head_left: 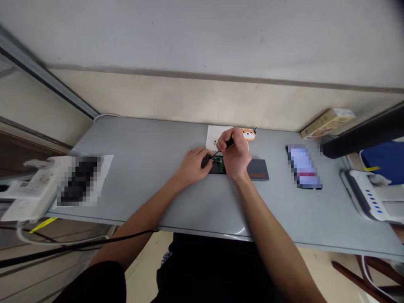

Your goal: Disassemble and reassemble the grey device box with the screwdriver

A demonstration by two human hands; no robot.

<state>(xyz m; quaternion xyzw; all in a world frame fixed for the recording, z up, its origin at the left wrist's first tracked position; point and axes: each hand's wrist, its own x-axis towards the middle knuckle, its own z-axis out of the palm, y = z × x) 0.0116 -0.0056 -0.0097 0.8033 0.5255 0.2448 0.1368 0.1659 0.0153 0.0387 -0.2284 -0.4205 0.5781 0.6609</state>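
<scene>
A dark, narrow device with an exposed green circuit board (218, 163) lies between my hands on the grey table. My left hand (196, 165) is closed at its left end, with thumb and forefinger around a black rounded part (206, 160); whether this belongs to the device I cannot tell. A screwdriver (229, 141) with a black and yellow handle is gripped in my right hand (235, 153). Its thin shaft slants down and left towards the board near my left fingertips; I cannot make out the tip's contact. A dark grey flat piece (259, 169) shows right of my right wrist.
Behind my hands lie a white sheet (214, 134) and an orange dog-face item (248, 134). A phone (304, 166) rests to the right, near a small box (328, 122) and power strip (369, 195). Another power strip (34, 189) and a blurred dark object (80, 179) are left.
</scene>
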